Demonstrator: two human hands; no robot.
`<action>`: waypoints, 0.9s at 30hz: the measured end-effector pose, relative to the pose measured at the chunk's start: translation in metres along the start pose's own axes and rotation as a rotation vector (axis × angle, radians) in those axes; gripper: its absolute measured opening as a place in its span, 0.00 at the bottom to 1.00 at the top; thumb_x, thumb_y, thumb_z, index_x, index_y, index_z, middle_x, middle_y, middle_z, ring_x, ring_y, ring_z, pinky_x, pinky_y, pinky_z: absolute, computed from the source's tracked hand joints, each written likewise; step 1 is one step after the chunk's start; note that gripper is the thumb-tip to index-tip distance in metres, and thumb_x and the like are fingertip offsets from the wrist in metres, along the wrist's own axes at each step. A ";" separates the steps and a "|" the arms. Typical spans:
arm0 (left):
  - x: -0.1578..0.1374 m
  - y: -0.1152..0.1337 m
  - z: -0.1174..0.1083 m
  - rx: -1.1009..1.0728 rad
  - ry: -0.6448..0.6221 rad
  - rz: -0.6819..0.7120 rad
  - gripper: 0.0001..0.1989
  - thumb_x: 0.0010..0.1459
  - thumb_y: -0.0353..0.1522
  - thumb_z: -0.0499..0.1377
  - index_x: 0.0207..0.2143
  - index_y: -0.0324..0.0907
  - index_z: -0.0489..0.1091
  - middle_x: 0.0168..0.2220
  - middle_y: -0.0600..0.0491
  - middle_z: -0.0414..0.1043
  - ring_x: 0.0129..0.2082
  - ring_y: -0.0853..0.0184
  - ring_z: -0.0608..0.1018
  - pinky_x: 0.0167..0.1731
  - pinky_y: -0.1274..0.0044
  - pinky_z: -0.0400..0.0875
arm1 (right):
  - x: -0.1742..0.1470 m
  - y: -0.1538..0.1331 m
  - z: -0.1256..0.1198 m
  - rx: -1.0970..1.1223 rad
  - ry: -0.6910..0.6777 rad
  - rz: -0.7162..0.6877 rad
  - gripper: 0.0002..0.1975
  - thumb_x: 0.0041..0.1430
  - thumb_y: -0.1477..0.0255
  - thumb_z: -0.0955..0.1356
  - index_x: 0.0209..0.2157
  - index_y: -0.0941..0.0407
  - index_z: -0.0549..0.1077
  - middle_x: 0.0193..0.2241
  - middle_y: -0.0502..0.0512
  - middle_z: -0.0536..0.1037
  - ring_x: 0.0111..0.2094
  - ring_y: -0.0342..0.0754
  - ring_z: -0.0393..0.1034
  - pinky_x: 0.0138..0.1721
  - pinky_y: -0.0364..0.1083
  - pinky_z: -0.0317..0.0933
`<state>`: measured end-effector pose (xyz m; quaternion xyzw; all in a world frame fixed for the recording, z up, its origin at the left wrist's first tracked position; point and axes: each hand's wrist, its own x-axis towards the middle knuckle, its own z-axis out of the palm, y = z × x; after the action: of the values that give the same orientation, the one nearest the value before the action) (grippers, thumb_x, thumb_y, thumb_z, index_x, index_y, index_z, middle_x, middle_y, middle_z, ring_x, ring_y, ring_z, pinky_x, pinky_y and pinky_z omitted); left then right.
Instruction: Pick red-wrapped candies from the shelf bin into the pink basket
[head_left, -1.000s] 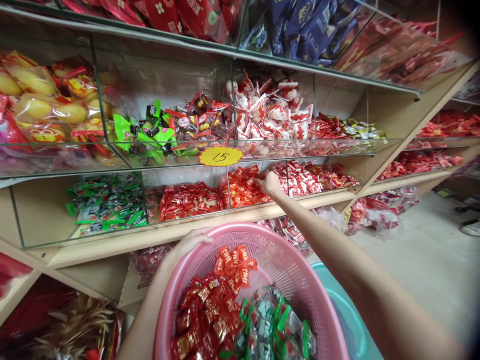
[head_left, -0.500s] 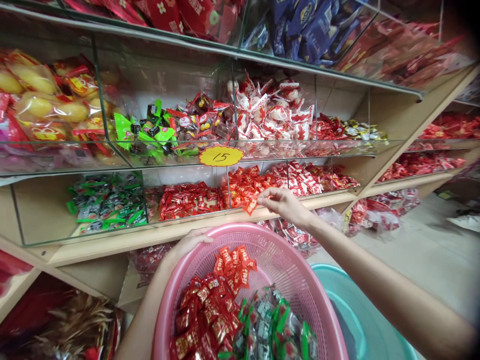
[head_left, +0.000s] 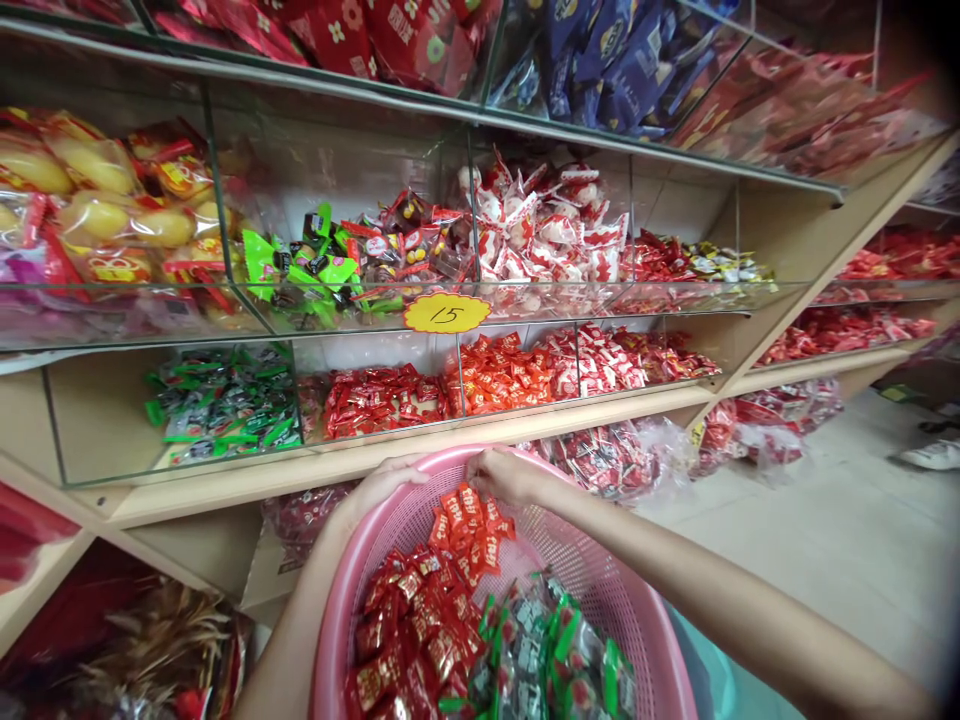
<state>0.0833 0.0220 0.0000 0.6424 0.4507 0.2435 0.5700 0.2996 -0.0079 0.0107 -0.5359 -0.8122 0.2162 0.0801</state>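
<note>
My left hand point(head_left: 386, 487) grips the far left rim of a pink plastic basket point(head_left: 336, 610), fingers hooked over the edge. Inside the basket lie red-and-gold wrapped candies point(head_left: 420, 620), green-and-clear wrapped candies point(head_left: 555, 640) and a small heap of orange-red wrapped candies point(head_left: 480, 545). My right hand point(head_left: 506, 474) is inside the basket's far rim, just over that heap. Its fingers are closed, pinching an orange-red wrapped candy point(head_left: 469, 500) at the top of the pile; the fingertips are partly hidden.
Glass-fronted shelf bins in front hold orange-red candies point(head_left: 502, 375), red candies point(head_left: 382, 400) and green candies point(head_left: 225, 405). A yellow price tag point(head_left: 447, 314) reads 15. Bagged candies point(head_left: 607, 455) lie below the shelf. A teal tub point(head_left: 716, 670) stands behind the basket's right side.
My right hand has moved from in front of the orange-red bin, left and down into the basket, carrying an orange-red candy. My left hand stays on the rim.
</note>
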 end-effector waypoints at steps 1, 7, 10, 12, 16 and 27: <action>0.000 0.000 0.000 -0.003 0.003 -0.001 0.18 0.44 0.31 0.56 0.40 0.40 0.73 0.36 0.54 0.75 0.36 0.63 0.72 0.37 0.79 0.63 | 0.001 -0.001 0.002 -0.031 0.012 0.021 0.08 0.48 0.79 0.62 0.25 0.60 0.73 0.21 0.51 0.75 0.23 0.42 0.66 0.25 0.39 0.54; 0.000 -0.001 0.000 -0.031 -0.048 0.029 0.18 0.45 0.32 0.55 0.41 0.39 0.72 0.35 0.53 0.75 0.35 0.63 0.72 0.37 0.77 0.63 | 0.002 -0.009 0.014 -0.211 0.120 0.154 0.10 0.51 0.79 0.61 0.30 0.59 0.73 0.29 0.58 0.76 0.32 0.47 0.68 0.31 0.42 0.54; 0.000 0.001 0.001 -0.077 -0.114 0.084 0.19 0.45 0.31 0.54 0.42 0.38 0.71 0.35 0.53 0.75 0.34 0.64 0.72 0.39 0.77 0.63 | 0.000 -0.013 0.019 -0.261 0.141 0.190 0.10 0.53 0.78 0.60 0.30 0.59 0.72 0.31 0.60 0.75 0.33 0.48 0.67 0.31 0.44 0.54; -0.001 0.004 0.002 -0.081 -0.115 0.079 0.19 0.46 0.31 0.54 0.42 0.39 0.71 0.35 0.54 0.75 0.34 0.64 0.72 0.39 0.77 0.63 | -0.001 -0.016 0.020 -0.278 0.147 0.201 0.10 0.54 0.78 0.59 0.30 0.59 0.72 0.30 0.60 0.75 0.31 0.48 0.67 0.30 0.44 0.53; -0.003 0.008 0.003 -0.011 -0.054 0.031 0.17 0.45 0.32 0.55 0.38 0.40 0.73 0.34 0.55 0.75 0.35 0.63 0.72 0.39 0.77 0.62 | -0.010 -0.019 0.015 -0.286 0.167 0.204 0.10 0.55 0.77 0.58 0.31 0.59 0.70 0.28 0.58 0.74 0.28 0.46 0.65 0.27 0.43 0.51; -0.003 0.003 0.004 -0.009 0.040 -0.027 0.14 0.43 0.33 0.56 0.34 0.39 0.74 0.36 0.53 0.74 0.39 0.61 0.71 0.41 0.76 0.63 | -0.059 -0.010 0.046 0.470 -0.002 0.515 0.18 0.49 0.62 0.65 0.13 0.58 0.68 0.10 0.49 0.64 0.11 0.36 0.50 0.14 0.40 0.43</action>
<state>0.0863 0.0173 0.0028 0.6285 0.4696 0.2508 0.5670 0.2989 -0.0769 -0.0202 -0.6899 -0.5785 0.4109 0.1436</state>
